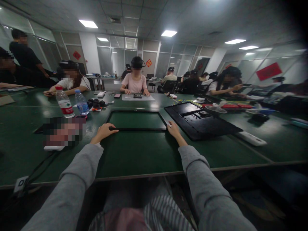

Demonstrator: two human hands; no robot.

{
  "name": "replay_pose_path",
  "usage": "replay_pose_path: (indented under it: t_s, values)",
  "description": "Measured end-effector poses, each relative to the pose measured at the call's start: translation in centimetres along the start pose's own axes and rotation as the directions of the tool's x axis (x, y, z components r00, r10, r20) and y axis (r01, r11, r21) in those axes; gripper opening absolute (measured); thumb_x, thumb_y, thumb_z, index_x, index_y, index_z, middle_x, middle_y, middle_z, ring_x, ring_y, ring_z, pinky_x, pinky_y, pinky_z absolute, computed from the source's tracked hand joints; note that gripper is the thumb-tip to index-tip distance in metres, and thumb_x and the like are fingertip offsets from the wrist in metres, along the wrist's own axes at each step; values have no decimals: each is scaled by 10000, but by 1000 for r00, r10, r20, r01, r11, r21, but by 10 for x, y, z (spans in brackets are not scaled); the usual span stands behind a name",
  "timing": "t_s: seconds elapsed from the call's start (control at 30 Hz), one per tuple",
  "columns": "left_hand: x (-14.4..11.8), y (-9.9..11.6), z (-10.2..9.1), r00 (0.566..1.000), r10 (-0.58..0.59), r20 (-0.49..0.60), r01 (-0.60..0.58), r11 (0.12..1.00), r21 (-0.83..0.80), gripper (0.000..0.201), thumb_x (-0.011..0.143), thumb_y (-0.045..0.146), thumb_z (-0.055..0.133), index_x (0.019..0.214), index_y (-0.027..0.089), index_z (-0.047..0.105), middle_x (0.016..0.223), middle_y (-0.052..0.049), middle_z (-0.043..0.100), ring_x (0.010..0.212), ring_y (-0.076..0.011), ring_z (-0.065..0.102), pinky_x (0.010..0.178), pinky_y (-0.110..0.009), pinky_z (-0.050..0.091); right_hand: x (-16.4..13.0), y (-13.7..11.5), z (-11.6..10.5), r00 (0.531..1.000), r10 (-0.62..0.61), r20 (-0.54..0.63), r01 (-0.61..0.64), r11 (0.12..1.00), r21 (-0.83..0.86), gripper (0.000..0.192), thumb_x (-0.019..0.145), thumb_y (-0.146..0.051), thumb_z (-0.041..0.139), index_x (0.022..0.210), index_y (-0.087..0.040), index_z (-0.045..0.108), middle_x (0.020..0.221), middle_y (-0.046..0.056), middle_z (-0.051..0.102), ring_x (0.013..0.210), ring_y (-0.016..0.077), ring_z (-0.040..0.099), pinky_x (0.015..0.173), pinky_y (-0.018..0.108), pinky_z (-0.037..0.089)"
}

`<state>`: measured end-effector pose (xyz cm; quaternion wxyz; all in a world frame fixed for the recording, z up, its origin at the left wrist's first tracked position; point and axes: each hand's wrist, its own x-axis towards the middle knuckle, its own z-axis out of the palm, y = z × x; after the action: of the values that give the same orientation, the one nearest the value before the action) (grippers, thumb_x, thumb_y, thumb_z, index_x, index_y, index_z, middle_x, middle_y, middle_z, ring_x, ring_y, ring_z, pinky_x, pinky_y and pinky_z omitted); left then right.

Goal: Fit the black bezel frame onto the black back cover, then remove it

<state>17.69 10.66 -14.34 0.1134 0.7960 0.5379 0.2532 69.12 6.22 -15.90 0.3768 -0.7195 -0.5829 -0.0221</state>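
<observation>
A thin black rectangular frame (138, 129), resembling a monitor bezel, is in front of me at the green table (141, 154). Table surface shows through its opening. My left hand (104, 132) is closed on its near left corner, thumb along the near bar. At the near right corner, my right hand (173, 129) grips the side bar, its fingers partly hidden. Just right of that hand lies a large black panel (214, 124), like a monitor's back cover, with an open recess showing parts inside.
Two bottles, one red-capped (64, 102) and one blue-capped (82, 103), stand at the left. A phone-like item (64, 130) with cables lies nearer. A white bar-shaped object (252, 138) sits beside the panel. Across the table, a person (134, 81) works at a grey mat (127, 98).
</observation>
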Motion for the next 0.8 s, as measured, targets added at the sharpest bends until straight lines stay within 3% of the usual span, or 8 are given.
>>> replay_pose_path:
  t_s: [0.2, 0.33, 0.4, 0.5, 0.57, 0.67, 0.73, 0.8]
  values:
    - [-2, 8, -5, 999, -54, 9, 53, 998, 12, 531, 830, 711, 691, 1072, 248, 787, 1259, -96, 754, 1211, -312, 660, 1021, -411, 514, -1, -6, -17, 985, 173, -29, -174, 983, -60, 525, 934, -259, 485, 1428, -131, 610, 1418, 216, 638, 1354, 377, 517, 1129, 597, 427]
    - [-3, 12, -8, 994, -110, 0, 110, 992, -54, 537, 797, 708, 724, 1059, 245, 794, 1193, -101, 777, 1166, -314, 688, 998, -403, 525, -1, -2, -37, 930, 267, -252, -295, 952, -81, 556, 916, -243, 455, 1442, -114, 581, 1465, 250, 563, 1415, 419, 436, 1124, 642, 398]
    - [-3, 13, -8, 993, -118, -27, 115, 988, -108, 528, 770, 711, 744, 1012, 246, 805, 1153, -107, 788, 1131, -319, 705, 987, -406, 531, -1, 5, -51, 846, 330, -418, -377, 925, -33, 589, 884, -239, 465, 1452, -117, 562, 1491, 262, 520, 1439, 435, 406, 1131, 657, 381]
    - [-2, 12, -8, 991, -109, -78, 93, 978, -185, 528, 736, 727, 756, 957, 250, 811, 1117, -111, 800, 1094, -331, 720, 989, -423, 534, -1, 22, -77, 632, 483, -606, -518, 845, 134, 682, 823, -210, 494, 1499, -123, 515, 1530, 286, 460, 1465, 451, 387, 1145, 674, 362]
    - [-1, 11, -7, 987, -120, -105, 94, 970, -226, 535, 717, 733, 762, 943, 252, 813, 1101, -107, 807, 1081, -333, 725, 987, -427, 535, -2, 37, -93, 471, 605, -642, -595, 755, 276, 751, 798, -180, 492, 1548, -133, 472, 1580, 294, 401, 1508, 457, 348, 1179, 693, 317]
    - [0, 8, -7, 979, -154, -134, 112, 953, -280, 549, 712, 728, 764, 953, 236, 812, 1084, -108, 810, 1051, -324, 735, 968, -417, 537, -5, 57, -109, 245, 767, -593, -661, 580, 476, 841, 830, -170, 445, 1654, -94, 296, 1666, 338, 213, 1610, 446, 186, 1254, 664, 203]
    - [0, 7, -7, 973, -179, -144, 125, 939, -319, 561, 708, 724, 769, 959, 225, 811, 1076, -109, 810, 1033, -315, 739, 953, -405, 539, -6, 64, -111, 204, 835, -512, -678, 497, 541, 855, 882, -157, 381, 1699, -78, 138, 1655, 372, 187, 1604, 426, 244, 1267, 613, 217]
    - [1, 6, -7, 967, -204, -156, 135, 921, -364, 583, 699, 732, 774, 961, 213, 809, 1066, -111, 810, 1018, -310, 741, 938, -395, 542, -7, 66, -108, 244, 874, -419, -698, 459, 550, 872, 905, -134, 354, 1711, -72, 27, 1598, 379, 318, 1533, 407, 409, 1248, 570, 298]
